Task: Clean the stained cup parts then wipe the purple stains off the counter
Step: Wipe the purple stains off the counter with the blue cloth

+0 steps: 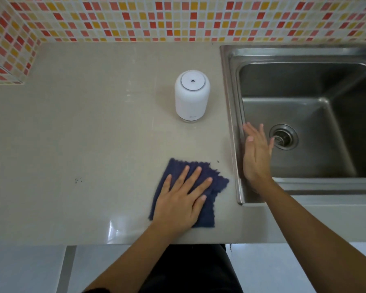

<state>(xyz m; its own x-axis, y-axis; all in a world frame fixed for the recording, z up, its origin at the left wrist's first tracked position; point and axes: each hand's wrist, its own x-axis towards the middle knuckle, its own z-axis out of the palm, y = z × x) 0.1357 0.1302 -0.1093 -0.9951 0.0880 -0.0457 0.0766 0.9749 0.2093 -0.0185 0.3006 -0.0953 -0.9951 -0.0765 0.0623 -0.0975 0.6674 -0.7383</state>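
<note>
A dark blue cloth [217, 182] lies flat on the beige counter [93, 134] near the front edge. My left hand [182, 199] rests palm down on the cloth, fingers spread. My right hand [256, 157] is held on edge over the left rim of the steel sink [232, 123], fingers straight and together, holding nothing. A white cup [191, 96] with its lid on stands upright on the counter behind the cloth. Small dark specks [78, 180] mark the counter to the left, and one speck [218, 161] sits just right of the cloth.
The sink basin [304, 98] has a round drain [283, 138] and holds nothing else. A mosaic tile wall [178, 17] runs along the back and left. The counter's front edge [135, 243] is close to my body.
</note>
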